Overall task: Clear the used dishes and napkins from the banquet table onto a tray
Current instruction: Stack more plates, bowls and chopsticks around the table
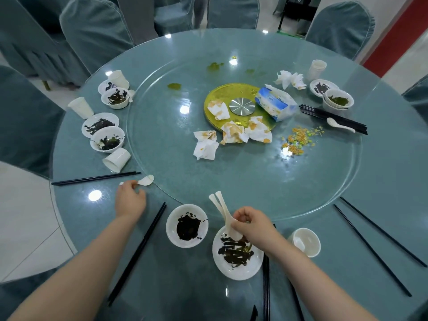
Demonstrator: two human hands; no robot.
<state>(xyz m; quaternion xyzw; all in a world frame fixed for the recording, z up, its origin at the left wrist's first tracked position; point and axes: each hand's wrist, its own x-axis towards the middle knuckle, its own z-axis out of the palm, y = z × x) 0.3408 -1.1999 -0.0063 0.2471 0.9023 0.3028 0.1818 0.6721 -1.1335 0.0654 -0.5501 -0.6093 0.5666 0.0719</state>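
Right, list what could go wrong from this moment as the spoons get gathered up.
1. The right hand grips two white spoons above a plate of dark scraps; one could slip and splash residue.
2. The left hand only pinches a spoon by its end, beside a tipped cup and black chopsticks; a careless lift might knock them rolling.
3. No tray shows in this view, so full hands may have nowhere to unload.
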